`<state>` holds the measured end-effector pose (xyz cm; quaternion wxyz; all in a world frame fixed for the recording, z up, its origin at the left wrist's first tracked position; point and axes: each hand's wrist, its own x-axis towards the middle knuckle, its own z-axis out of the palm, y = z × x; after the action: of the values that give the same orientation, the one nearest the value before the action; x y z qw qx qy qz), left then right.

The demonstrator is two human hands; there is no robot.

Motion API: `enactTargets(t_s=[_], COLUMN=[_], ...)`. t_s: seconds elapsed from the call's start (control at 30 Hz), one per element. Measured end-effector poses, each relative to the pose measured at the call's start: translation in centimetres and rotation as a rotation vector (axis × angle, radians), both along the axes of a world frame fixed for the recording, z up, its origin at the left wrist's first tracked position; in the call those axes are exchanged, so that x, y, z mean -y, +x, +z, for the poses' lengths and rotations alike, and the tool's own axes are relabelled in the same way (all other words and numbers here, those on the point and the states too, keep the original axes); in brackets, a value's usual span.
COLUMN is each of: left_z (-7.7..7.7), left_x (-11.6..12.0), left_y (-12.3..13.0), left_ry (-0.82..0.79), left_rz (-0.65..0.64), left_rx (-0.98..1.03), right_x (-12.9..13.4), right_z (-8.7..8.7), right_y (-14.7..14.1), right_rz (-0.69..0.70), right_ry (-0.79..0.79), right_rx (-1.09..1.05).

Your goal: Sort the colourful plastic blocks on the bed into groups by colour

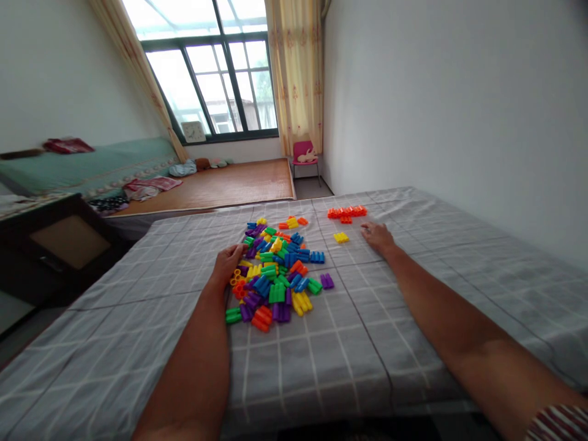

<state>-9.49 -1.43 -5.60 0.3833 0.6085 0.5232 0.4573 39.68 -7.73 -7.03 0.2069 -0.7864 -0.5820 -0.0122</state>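
Observation:
A heap of plastic building blocks (277,293) in green, blue, purple, yellow and orange lies on the checked grey cloth. My left hand (228,260) rests against the heap's left side, its fingers reaching to the blocks and no block seen in its grasp. Right of the heap, my right hand (377,236) hovers at or on the cloth, fingers loosely apart and holding nothing visible. Just left of those fingers is a yellow block (340,237). Beyond it sits a row of joined orange blocks (347,212), with a small orange piece at its near side.
The grey checked cloth (321,361) covers the bed or table before me. A white wall (441,110) borders the right. Behind are a mat-topped bed (229,180), a pink chair (303,150) and a window. A dark cabinet (59,251) stands at left.

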Motion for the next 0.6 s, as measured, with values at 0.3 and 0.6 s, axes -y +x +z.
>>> enactTargets(t_s=[0.3, 0.6], left_z=[-0.4, -0.8], left_x=[-0.2, -0.5], left_y=[-0.2, -0.2], left_ry=[0.006, 0.029], left_rz=[0.002, -0.021], left_rx=[0.024, 0.05], right_x=[1.0, 0.8], right_z=[-0.4, 0.0], right_y=[1.3, -0.1], right_rz=[-0.05, 0.029], right_ry=[-0.084, 0.178], right_rx=[0.09, 0.087])
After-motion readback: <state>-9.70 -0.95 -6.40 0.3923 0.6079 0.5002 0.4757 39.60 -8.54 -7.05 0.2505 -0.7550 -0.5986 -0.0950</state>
